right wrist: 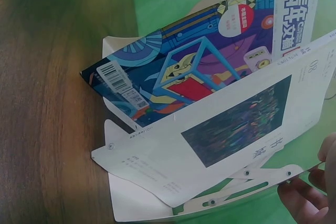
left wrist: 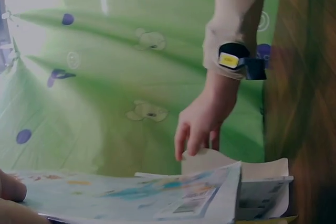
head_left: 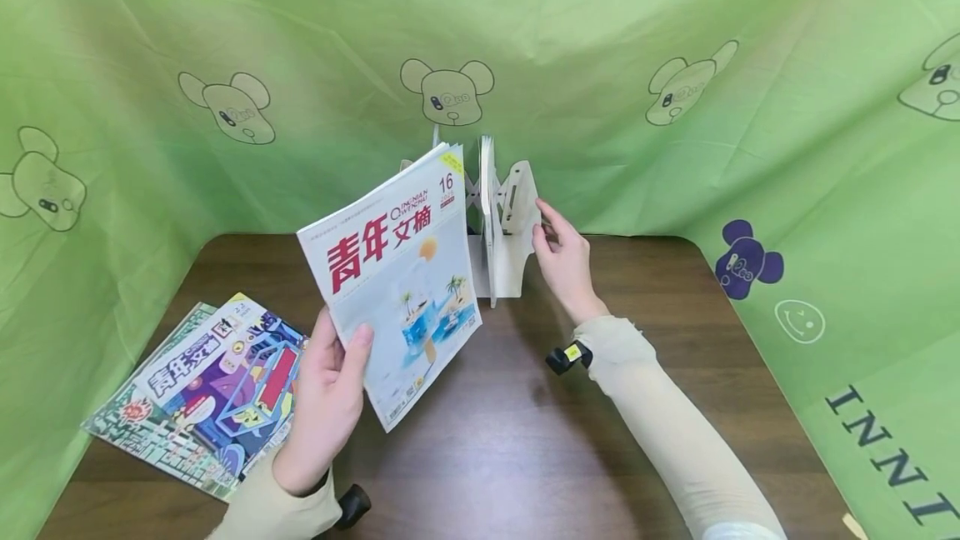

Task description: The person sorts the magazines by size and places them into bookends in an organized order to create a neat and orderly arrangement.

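My left hand (head_left: 326,398) grips a magazine (head_left: 405,290) with red title characters by its lower left edge, thumb on the cover, held up above the table. At the back of the table stands a white metal rack (head_left: 516,248) with upright magazines (head_left: 487,207) in it. My right hand (head_left: 566,261) pinches the rack's right side plate between thumb and fingers. In the right wrist view a purple and blue magazine (right wrist: 210,61) and a white one (right wrist: 247,124) lean in the rack (right wrist: 142,203), with the right hand's fingers (right wrist: 304,198) at its edge.
Two overlapping magazines (head_left: 217,382) lie on the left of the brown wooden table (head_left: 480,457). A green cloth (head_left: 585,40) with mouse-like faces hangs behind the table and along both sides. A small pale object (head_left: 853,525) shows at the front right corner.
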`<state>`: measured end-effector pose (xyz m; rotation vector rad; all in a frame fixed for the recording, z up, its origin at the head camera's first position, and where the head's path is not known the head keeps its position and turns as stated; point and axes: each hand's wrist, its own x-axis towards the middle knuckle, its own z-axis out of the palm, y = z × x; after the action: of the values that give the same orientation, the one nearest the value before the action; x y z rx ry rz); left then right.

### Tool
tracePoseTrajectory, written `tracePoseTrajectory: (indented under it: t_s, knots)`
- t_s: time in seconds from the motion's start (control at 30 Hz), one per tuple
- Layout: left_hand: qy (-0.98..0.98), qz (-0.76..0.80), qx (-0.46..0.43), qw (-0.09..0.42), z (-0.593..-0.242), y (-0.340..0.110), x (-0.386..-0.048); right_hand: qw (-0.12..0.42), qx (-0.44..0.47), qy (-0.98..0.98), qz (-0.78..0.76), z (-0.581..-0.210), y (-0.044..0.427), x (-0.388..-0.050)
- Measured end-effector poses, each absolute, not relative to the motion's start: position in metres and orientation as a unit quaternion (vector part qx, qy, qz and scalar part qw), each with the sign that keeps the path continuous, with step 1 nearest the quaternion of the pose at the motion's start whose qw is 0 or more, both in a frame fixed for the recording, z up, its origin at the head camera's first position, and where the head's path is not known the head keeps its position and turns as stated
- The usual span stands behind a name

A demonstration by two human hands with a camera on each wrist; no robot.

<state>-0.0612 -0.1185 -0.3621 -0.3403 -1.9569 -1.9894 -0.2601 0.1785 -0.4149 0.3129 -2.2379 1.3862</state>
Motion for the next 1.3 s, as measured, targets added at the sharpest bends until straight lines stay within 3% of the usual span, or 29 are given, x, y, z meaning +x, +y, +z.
tracePoseTrajectory:
  t_s: [0.77, 1.13, 1.3]
  knots:
    - [-0.662, -0.692, -0.149, 0.247, -0.380, -0.071, -0.112, 0.237, 0.113, -0.821, 0.506, -0.414, 0.171, -0.258]
    - [-0.686, -0.632, -0.131, 0.337, -0.386, -0.038, -0.135, 0.240, 0.113, -0.820, 0.508, -0.413, 0.168, -0.256]
    - [-0.690, -0.622, -0.119, 0.351, -0.391, -0.028, -0.149, 0.243, 0.116, -0.820, 0.504, -0.414, 0.166, -0.257]
